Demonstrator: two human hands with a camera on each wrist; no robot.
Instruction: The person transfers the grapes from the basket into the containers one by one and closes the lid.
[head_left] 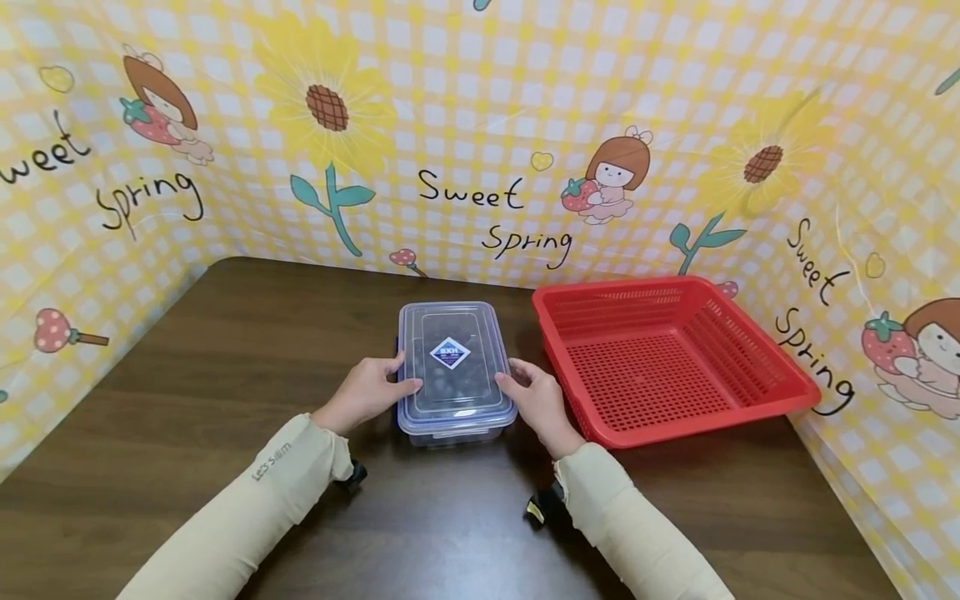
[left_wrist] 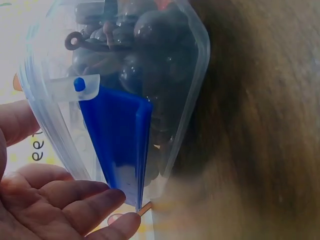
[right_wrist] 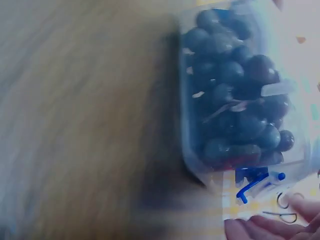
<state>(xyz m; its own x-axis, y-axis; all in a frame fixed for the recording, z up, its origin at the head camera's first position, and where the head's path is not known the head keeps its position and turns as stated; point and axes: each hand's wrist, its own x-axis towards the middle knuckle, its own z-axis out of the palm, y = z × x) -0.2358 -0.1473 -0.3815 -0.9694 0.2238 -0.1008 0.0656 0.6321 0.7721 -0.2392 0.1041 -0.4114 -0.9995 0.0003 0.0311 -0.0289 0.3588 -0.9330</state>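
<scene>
A clear lidded food container [head_left: 452, 417], with a blue-edged lid [head_left: 450, 329] and a diamond sticker on top, sits mid-table. Dark grapes [right_wrist: 230, 105] with bits of stem fill it, seen through its walls. My left hand [head_left: 369, 390] grips its left side, thumb over the lid's rim. In the left wrist view, that hand's fingertips [left_wrist: 117, 195] are at the lower end of a blue side clip [left_wrist: 122, 135], which stands out from the wall. My right hand [head_left: 537, 400] holds the right side, thumb on the lid's edge, its other fingers partly hidden beside the wall.
Right of the container stands a red plastic basket [head_left: 577, 400] with a mesh bottom, close to my right hand. Brown wooden table [head_left: 187, 400] extends to the left and in front. A yellow checked cloth [head_left: 480, 108] with printed flowers hangs round the back and sides.
</scene>
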